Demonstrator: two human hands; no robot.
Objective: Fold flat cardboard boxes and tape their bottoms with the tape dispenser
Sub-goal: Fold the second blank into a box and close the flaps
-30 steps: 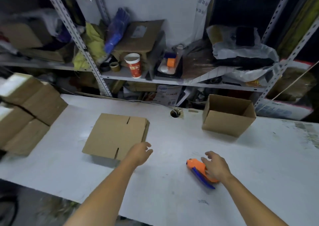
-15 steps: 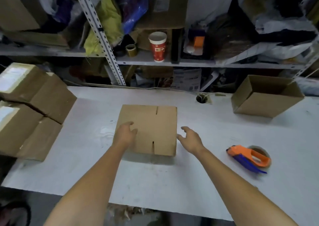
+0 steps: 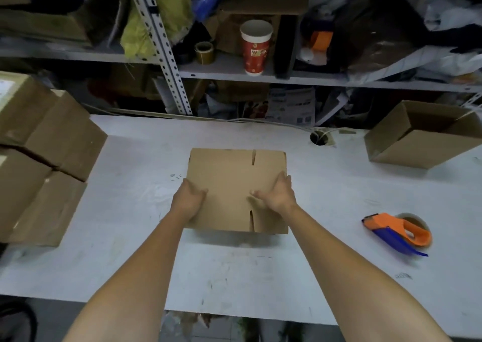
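As the left hand [image 3: 189, 198] and right hand [image 3: 277, 195] clamp opposite edges, the flat box [image 3: 229, 177] sits between.

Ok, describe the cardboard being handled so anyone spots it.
On the white table, centre, the left hand and right hand hold a flat cardboard box by its sides. Unlike the open box at right and stacked boxes at left, it is collapsed.

Item: person, seen from above, two arms only.
- Left hand [image 3: 189, 198]: bare; thumb and knuckles show, fingers mostly hidden.
- Right hand [image 3: 277, 196]: bare; fingers [image 3: 283, 182] and thumb show.
- Forearms [image 3: 146, 260]: both bare from wrist to the lower edge, widening toward the elbow.
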